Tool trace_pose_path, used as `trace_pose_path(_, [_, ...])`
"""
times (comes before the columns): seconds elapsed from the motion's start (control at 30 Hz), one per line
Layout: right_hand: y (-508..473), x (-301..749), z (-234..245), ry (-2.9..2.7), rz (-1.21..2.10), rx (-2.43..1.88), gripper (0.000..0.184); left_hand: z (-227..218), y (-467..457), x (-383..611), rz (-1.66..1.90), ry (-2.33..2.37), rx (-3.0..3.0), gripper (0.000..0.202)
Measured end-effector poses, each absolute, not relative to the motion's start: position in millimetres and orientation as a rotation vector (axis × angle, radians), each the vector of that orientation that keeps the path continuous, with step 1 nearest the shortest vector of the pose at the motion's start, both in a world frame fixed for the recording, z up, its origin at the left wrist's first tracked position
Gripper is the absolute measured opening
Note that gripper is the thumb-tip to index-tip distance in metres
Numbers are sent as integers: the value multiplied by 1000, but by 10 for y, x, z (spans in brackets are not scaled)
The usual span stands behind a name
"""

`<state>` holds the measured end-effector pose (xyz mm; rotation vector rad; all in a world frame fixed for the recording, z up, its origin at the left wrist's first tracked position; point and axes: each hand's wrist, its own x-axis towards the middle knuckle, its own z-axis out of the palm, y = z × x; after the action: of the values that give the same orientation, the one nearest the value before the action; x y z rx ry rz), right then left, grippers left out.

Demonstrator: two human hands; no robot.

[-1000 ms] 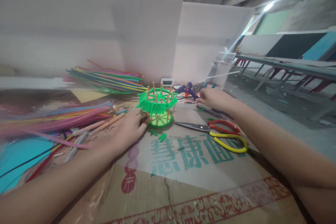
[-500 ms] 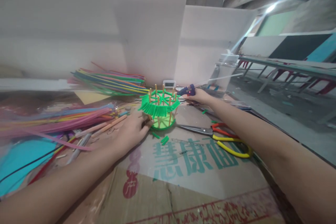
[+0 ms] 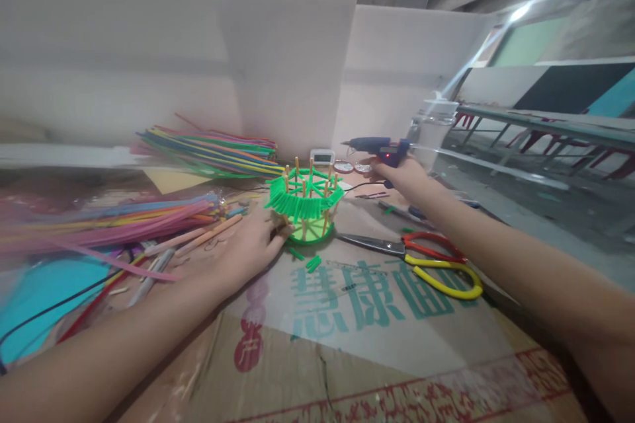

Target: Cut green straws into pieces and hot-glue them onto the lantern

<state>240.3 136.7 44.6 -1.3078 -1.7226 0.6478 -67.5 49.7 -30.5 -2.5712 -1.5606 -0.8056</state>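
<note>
Fingers of left hand lie together against a round green straw frame; right hand clasps a blue glue gun.

Your green straw model stands upright at the centre. Your blue glue gun is level in the air behind it on the right, nozzle pointing left.

Base: you had flattened cardboard with green print as your worktop.
Middle: green straw model stood on it, with green offcuts just beside.
Right: red-and-yellow scissors lay flat.
Left: loose coloured straws were piled up.
</note>
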Motion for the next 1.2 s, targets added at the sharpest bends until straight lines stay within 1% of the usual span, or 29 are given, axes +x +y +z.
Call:
trace_pose_path(0.07, [1056,2390,464,-1630,611,-1173,21,-294,488,-671,-794,-1547,-2566,33])
trace_pose_path(0.17, [614,2376,412,-1643,655,-1062,23,-278,474,-666,-783,-1537,-2564,33])
trace_pose_path(0.33, [235,2392,278,-1855,630,-1055,27,-290,480,-673,-752,-1459,-2592,33])
trace_pose_path(0.47, [220,2361,295,-2005,592,-1013,31,-311,500,-679,-729,-1443,-2590,34])
trace_pose_path(0.57, [267,2340,329,-2051,472,-1055,36,-310,503,-675,-741,-1445,-2589,35])
trace_pose_path(0.67, [298,2344,323,-2089,385,-1063,34,-297,492,-668,-752,-1450,-2589,35])
trace_pose_path(0.77, [290,2336,298,-2095,383,-1053,30,-282,478,-661,-761,-1462,-2591,35])
trace_pose_path(0.9, [260,2289,309,-2041,374,-1083,36,-277,469,-660,-731,-1488,-2629,35])
trace_pose_path(1.07, [265,2266,350,-2066,286,-1096,39,-285,465,-664,-718,-1494,-2635,35])
trace_pose_path(1.2, [279,2278,335,-2044,301,-1132,37,-264,451,-659,-720,-1495,-2640,35])
